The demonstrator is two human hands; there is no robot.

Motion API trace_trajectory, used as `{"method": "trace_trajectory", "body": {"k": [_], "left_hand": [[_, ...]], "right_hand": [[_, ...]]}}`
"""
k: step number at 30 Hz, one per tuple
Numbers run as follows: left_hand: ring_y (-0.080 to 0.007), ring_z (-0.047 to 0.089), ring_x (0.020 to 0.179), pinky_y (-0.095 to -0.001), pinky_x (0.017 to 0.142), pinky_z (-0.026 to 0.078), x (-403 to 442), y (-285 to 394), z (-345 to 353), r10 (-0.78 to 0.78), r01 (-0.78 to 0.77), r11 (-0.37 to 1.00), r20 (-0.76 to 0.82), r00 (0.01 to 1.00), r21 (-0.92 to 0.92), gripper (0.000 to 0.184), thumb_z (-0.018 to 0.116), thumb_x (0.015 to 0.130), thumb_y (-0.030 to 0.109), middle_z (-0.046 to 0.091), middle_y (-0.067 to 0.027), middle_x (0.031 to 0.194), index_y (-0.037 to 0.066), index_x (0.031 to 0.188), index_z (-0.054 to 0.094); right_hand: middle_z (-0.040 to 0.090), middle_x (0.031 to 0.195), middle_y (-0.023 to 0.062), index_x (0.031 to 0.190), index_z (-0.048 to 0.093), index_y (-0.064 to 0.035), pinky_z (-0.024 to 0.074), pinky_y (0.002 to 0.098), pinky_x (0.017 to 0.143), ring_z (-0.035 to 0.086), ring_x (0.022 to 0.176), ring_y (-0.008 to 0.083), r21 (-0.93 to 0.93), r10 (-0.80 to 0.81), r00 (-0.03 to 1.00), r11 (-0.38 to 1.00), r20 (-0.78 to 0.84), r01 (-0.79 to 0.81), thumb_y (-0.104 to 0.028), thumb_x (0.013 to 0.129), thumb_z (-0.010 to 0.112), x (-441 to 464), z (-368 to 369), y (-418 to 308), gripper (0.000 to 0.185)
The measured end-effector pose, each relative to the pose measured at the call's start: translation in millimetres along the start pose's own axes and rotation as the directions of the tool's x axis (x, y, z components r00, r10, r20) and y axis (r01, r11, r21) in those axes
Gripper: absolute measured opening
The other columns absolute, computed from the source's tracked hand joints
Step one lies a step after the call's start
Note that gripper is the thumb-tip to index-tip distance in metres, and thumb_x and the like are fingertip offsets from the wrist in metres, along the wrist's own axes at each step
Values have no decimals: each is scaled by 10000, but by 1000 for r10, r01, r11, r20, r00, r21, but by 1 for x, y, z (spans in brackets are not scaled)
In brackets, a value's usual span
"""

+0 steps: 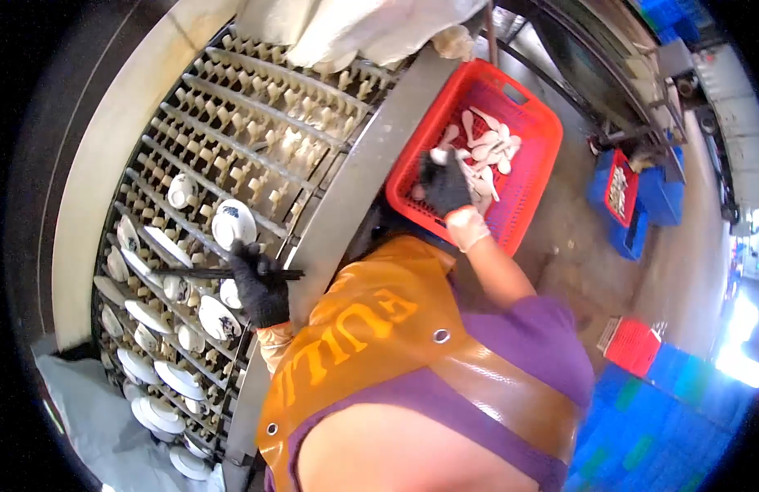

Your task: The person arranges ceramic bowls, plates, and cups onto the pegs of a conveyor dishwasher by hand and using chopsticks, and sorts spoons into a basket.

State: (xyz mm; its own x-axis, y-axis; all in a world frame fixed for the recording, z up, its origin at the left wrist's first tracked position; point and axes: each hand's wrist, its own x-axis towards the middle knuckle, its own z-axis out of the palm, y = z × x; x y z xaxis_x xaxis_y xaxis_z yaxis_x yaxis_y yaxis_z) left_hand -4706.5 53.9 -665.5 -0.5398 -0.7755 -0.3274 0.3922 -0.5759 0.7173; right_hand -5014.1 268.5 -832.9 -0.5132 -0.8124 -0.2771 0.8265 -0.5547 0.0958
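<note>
My left hand (260, 287), in a black glove, is closed around thin black sticks (178, 271) that lie across it above the conveyor rack. Its fingertips are beside a white dish with a dark pattern (233, 223), standing among the pegs. My right hand (445, 184), also in a black glove, is inside the red basket (539, 123), at the left edge of a pile of white spoons (498, 148). Motion blurs its fingers, and whether they grip a spoon cannot be made out.
The pegged conveyor (256, 148) holds several plates and bowls toward the lower left. A metal ledge (347, 172) runs between it and the basket. White sheeting (347, 29) hangs over the rack's top. Blue crates (630, 234) and a smaller red basket (630, 193) are at the right.
</note>
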Motion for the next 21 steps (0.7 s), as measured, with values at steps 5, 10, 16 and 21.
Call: {"method": "trace_trajectory", "body": {"k": [5,10,16,21], "left_hand": [[-58,383,497,-201,456,308,-1,-21,14,-42,43,999,-79,996,15,286,472,916,293,546,-9,810,80,1101,523],[-60,385,483,-203,445,312,-5,-33,28,-59,68,987,-67,996,146,269,490,907,286,568,-20,790,76,1063,550],[-77,401,501,-210,449,320,-11,-35,28,78,-67,984,-64,995,167,254,477,914,262,587,-47,819,70,1061,553],[-80,405,528,-229,478,339,-17,-42,20,24,-47,988,-157,987,-145,279,459,923,255,579,-45,845,56,1104,535]], "right_hand": [[586,807,48,1019,542,-37,487,298,709,566,709,192,-928,-293,954,370,-63,52,-195,853,558,8,93,44,230],[615,849,149,1022,553,4,472,365,732,597,796,287,-778,-135,864,-517,486,357,-186,782,586,112,138,70,308],[525,1156,219,1100,543,-3,382,369,935,483,1097,348,-632,-459,802,-763,381,-136,-355,688,647,293,127,28,551],[611,1033,160,1031,605,-42,430,362,882,559,1001,304,-653,-276,903,-757,331,8,-362,617,700,342,160,44,532]]}}
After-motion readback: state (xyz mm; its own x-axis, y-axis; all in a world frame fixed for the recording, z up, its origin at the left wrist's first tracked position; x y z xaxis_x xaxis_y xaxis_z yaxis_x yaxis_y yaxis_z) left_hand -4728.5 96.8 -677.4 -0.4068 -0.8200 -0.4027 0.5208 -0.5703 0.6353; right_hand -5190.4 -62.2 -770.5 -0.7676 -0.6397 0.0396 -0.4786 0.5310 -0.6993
